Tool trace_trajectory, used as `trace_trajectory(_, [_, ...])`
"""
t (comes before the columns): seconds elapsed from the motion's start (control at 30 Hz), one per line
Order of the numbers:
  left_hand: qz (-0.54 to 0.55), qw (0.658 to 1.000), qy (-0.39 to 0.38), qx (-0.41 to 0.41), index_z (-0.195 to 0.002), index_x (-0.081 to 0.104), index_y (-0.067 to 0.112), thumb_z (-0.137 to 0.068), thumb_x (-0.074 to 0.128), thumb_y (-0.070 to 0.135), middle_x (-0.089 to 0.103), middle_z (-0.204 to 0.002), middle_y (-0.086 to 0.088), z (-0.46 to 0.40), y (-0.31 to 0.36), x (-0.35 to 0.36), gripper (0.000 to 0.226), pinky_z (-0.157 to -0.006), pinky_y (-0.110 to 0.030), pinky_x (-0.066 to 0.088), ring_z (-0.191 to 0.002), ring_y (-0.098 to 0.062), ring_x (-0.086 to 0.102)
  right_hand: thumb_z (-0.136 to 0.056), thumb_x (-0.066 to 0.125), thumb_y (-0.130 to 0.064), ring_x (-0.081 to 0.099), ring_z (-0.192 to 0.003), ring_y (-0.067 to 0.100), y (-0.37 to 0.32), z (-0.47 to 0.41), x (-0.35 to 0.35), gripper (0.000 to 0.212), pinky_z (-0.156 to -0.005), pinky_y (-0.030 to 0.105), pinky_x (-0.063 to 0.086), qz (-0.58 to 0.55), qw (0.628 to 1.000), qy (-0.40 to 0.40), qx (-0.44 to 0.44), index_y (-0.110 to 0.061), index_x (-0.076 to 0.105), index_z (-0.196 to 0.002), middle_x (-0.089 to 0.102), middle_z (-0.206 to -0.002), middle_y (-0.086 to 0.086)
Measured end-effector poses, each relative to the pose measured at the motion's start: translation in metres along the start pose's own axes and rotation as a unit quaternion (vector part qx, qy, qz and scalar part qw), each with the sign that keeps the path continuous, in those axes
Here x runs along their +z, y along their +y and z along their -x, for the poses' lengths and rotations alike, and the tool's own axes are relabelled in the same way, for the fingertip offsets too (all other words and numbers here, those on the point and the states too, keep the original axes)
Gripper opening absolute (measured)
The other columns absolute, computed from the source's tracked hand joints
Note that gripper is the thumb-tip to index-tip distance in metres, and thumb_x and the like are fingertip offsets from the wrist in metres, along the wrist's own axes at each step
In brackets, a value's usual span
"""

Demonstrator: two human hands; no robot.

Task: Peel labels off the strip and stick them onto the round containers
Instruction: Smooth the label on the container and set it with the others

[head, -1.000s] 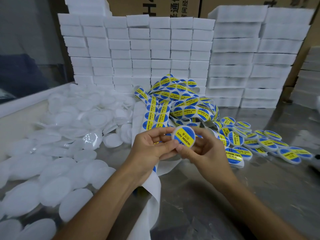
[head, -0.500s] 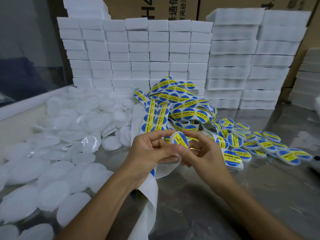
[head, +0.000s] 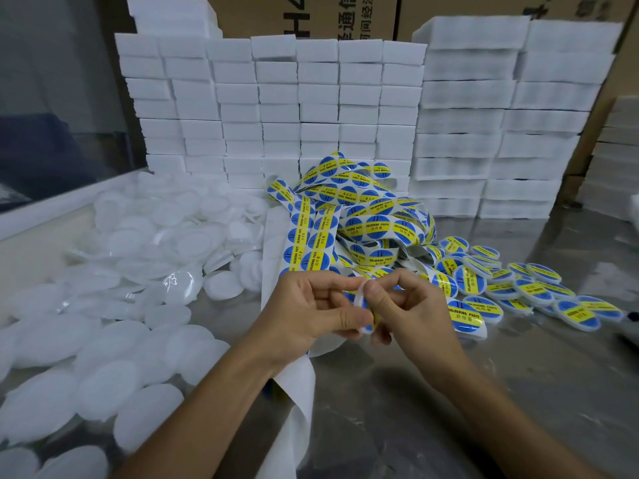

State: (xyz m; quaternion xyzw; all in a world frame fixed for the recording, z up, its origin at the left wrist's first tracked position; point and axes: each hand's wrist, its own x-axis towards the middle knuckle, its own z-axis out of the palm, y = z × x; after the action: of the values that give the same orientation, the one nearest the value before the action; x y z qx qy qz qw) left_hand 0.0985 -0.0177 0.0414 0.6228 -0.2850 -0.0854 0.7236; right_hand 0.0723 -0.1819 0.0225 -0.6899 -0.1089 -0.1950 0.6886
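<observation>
A small round white container (head: pixel 362 302) with a blue and yellow label on its face is held edge-on between both hands at the centre. My left hand (head: pixel 311 309) grips it from the left with thumb and fingers. My right hand (head: pixel 408 305) pinches its rim from the right. Behind the hands lies a tangled strip of blue and yellow labels (head: pixel 359 216). Unlabelled white containers (head: pixel 138 271) are heaped on the left. Labelled containers (head: pixel 511 285) lie in a spread on the right.
Stacks of white boxes (head: pixel 311 105) form a wall at the back, with brown cartons (head: pixel 345 15) behind them. Empty white backing paper (head: pixel 294 409) trails down toward me. The metal table (head: pixel 484 409) shows bare at the lower right. A raised ledge (head: pixel 52 209) borders the left side.
The container has turned in my hands from label facing me to edge-on, with the label now toward the right hand. Both hands stayed at the centre.
</observation>
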Motion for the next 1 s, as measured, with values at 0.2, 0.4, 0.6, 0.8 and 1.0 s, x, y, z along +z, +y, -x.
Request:
trace_trajectory(0.2, [-0.021, 0.998, 0.059, -0.005, -0.093, 0.079, 0.018, -0.078, 0.075, 0.004, 0.071, -0.078, -0.016, -0.0034, 0.0006, -0.0017, 0.021, -0.061, -0.028, 0.058, -0.072, -0.022, 0.072, -0.095, 0.057, -0.010, 0.052, -0.037, 0.018, 0.0053, -0.0031, -0.0041, 0.013, -0.043, 0.022, 0.043, 0.009, 1.000, -0.004, -0.015, -0.003, 0.065, -0.088, 0.062, -0.048, 0.014])
trace_trajectory(0.4, [-0.023, 0.988, 0.150, 0.004, -0.087, 0.076, 0.007, -0.083, 0.073, 0.011, 0.074, -0.085, -0.014, -0.0049, -0.0019, -0.0018, 0.006, -0.060, -0.040, 0.061, -0.078, -0.029, 0.074, -0.080, 0.073, 0.004, 0.069, -0.055, 0.027, 0.0044, -0.0018, 0.0046, 0.033, -0.054, 0.027, 0.054, -0.015, 0.998, -0.052, -0.011, -0.008, 0.065, -0.109, 0.067, -0.063, 0.009])
trace_trajectory(0.6, [0.000, 0.992, 0.122, -0.022, -0.092, 0.073, 0.003, -0.087, 0.066, 0.001, 0.075, -0.085, -0.012, -0.0052, -0.0018, 0.0001, 0.009, -0.062, -0.031, 0.060, -0.080, -0.027, 0.074, -0.093, 0.059, -0.004, 0.058, -0.041, 0.017, 0.0041, -0.0022, 0.0009, 0.008, -0.043, 0.022, 0.045, 0.013, 0.999, -0.008, -0.047, -0.001, 0.066, -0.096, 0.064, -0.055, 0.011])
trace_trajectory(0.8, [-0.032, 0.993, 0.104, -0.037, -0.099, 0.074, 0.017, -0.083, 0.061, -0.017, 0.076, -0.092, -0.005, -0.0054, -0.0019, -0.0057, 0.040, -0.070, -0.030, 0.059, -0.086, -0.022, 0.074, -0.092, 0.061, 0.003, 0.059, -0.046, 0.018, 0.0060, -0.0006, 0.0039, 0.015, -0.048, 0.022, 0.047, 0.026, 0.998, -0.004, -0.052, -0.004, 0.064, -0.104, 0.067, -0.062, 0.007])
trace_trajectory(1.0, [-0.010, 0.987, 0.158, -0.022, -0.095, 0.075, 0.018, -0.082, 0.070, -0.006, 0.076, -0.084, -0.004, -0.0078, -0.0035, -0.0083, 0.027, -0.065, -0.022, 0.058, -0.080, -0.017, 0.074, -0.085, 0.068, 0.009, 0.060, -0.048, 0.018, 0.0001, -0.0024, -0.0037, 0.024, -0.047, 0.024, 0.046, 0.039, 0.998, 0.011, -0.055, -0.015, 0.067, -0.090, 0.070, -0.082, 0.003])
